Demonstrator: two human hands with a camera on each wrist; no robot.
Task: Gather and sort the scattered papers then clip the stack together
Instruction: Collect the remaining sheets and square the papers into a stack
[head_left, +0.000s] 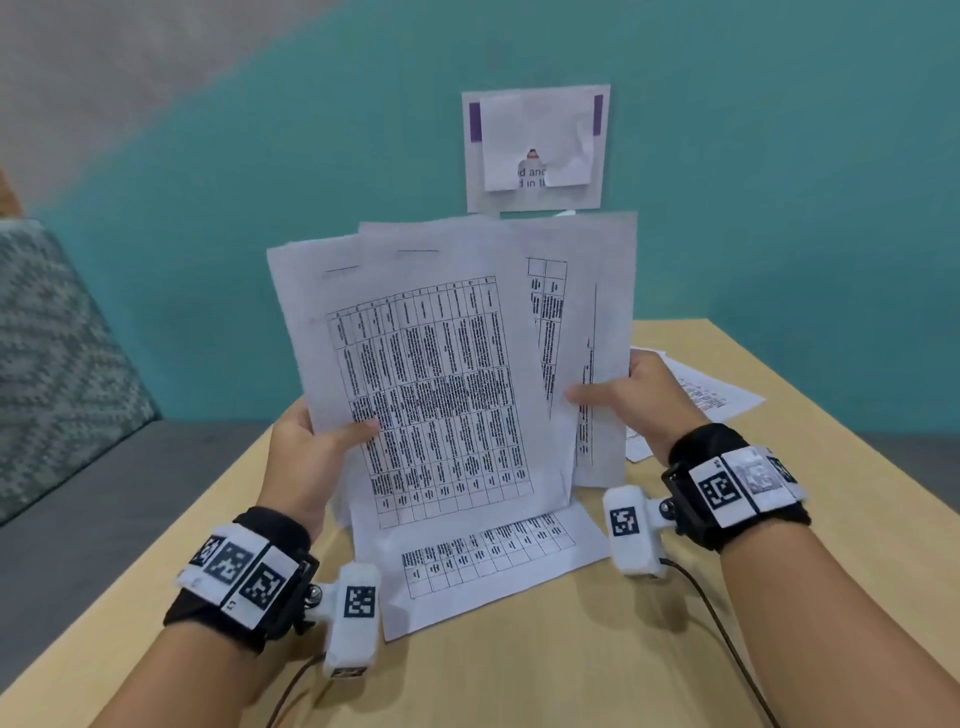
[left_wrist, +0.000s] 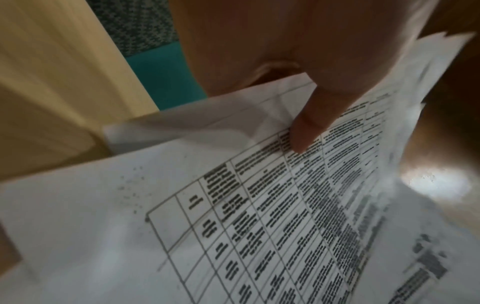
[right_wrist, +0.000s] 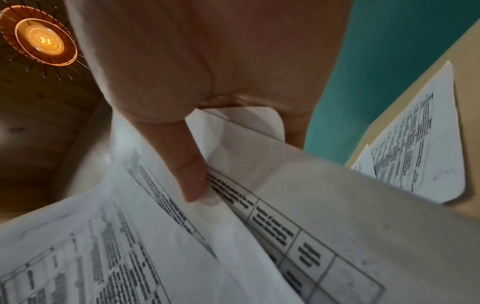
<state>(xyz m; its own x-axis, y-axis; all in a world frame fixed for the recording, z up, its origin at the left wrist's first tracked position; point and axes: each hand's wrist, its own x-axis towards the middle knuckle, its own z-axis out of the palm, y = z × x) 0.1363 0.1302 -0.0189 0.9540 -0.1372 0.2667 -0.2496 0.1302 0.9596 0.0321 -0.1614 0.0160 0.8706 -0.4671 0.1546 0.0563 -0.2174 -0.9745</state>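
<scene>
I hold a fanned bundle of printed table sheets (head_left: 441, 374) upright above the wooden table (head_left: 519, 665). My left hand (head_left: 311, 441) pinches the front sheets (left_wrist: 259, 205) at their left edge, thumb (left_wrist: 306, 131) on the print. My right hand (head_left: 639, 395) pinches the back sheets (right_wrist: 324, 216) at their right edge, thumb (right_wrist: 189, 174) pressed between pages. One more printed sheet (head_left: 493, 566) lies flat on the table under the bundle. Other loose sheets (head_left: 711, 395) lie behind my right hand, also seen as loose sheets (right_wrist: 420, 144) in the right wrist view. No clip shows.
A teal wall (head_left: 779, 182) stands behind the table with a paper notice (head_left: 535, 150) stuck on it. A patterned cushioned bench (head_left: 57, 353) sits to the left. Cables (head_left: 727, 634) run from the wrist cameras across the table's near part.
</scene>
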